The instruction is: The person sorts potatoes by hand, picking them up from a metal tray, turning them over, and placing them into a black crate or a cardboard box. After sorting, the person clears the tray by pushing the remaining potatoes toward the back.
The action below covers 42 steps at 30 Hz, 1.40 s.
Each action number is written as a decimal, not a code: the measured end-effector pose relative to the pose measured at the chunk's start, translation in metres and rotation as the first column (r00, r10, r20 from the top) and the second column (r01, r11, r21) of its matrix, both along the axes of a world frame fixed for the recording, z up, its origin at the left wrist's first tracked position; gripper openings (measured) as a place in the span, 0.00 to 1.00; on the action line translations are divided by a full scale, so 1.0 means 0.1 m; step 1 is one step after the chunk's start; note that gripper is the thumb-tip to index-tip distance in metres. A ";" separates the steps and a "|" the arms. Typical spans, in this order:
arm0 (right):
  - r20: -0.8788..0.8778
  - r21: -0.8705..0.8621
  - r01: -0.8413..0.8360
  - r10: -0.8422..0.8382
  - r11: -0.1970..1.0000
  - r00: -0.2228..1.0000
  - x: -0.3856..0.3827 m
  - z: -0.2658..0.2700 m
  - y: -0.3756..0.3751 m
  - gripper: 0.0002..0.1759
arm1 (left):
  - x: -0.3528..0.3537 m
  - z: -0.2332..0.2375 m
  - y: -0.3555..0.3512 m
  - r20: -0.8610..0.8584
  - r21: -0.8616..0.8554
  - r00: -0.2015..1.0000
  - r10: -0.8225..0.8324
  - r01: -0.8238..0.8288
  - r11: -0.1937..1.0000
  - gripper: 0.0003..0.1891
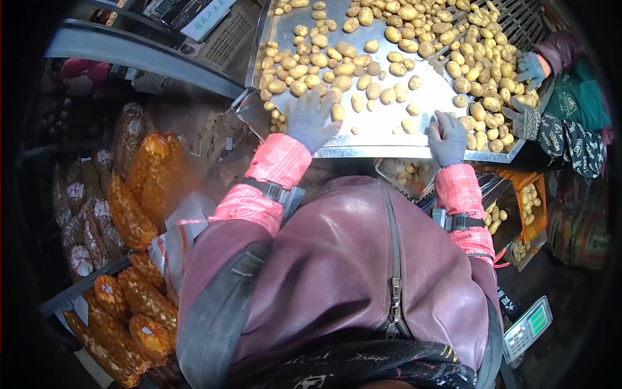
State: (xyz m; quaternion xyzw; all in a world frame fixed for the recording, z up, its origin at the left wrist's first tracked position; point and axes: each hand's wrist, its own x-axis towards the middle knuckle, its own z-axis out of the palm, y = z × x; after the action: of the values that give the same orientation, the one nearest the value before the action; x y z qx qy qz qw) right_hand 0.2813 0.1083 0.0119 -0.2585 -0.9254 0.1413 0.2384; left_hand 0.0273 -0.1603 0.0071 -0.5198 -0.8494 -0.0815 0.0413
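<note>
Many potatoes (343, 83) lie on a shiny metal sorting table (372, 133). My left hand (311, 122), in a grey glove, rests fingers apart on the table's near left part, against the front of the potato pile. A single potato (337, 112) sits between its thumb and fingers, not gripped. At the front edge, my right hand (447, 137), also gloved in grey, leans on the metal with its fingers loosely bent and no potato in them. A few loose potatoes (409, 125) lie just left of it.
Another person's gloved hands (532, 70) reach in among potatoes at the right. Filled orange net bags (152, 172) stand at the left. Below the table's edge are a container of potatoes (408, 172) and an orange-lined crate (531, 201). A digital scale display (528, 329) sits lower right.
</note>
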 end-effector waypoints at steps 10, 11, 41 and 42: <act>0.007 0.070 0.069 -0.069 0.995 0.998 -0.03 -0.01 -0.04 0.12 | 0.24 0.04 0.96 0.105 0.147 0.909 -0.403 0.386 0.911 0.36; 0.015 0.071 0.067 -0.068 0.995 0.998 -0.02 -0.04 -0.03 0.12 | 0.33 -0.05 1.12 0.013 0.207 0.877 -0.480 0.467 0.860 0.35; 0.017 -0.029 0.144 -0.143 0.989 0.990 -0.08 0.14 -0.04 0.10 | 0.01 -0.03 2.43 0.237 -0.065 0.782 -0.577 0.605 0.794 0.30; 0.022 -0.027 0.143 -0.143 0.989 0.990 -0.06 0.15 -0.05 0.10 | -0.03 0.02 2.48 0.374 -0.098 0.745 -0.553 0.624 0.775 0.29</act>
State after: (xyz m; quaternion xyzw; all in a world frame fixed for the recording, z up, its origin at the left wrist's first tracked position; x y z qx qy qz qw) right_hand 0.2748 0.1031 0.0272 -0.3290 -0.9046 0.1345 0.2351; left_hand 0.0248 0.0873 0.0086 -0.7426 -0.6389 -0.0817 -0.1835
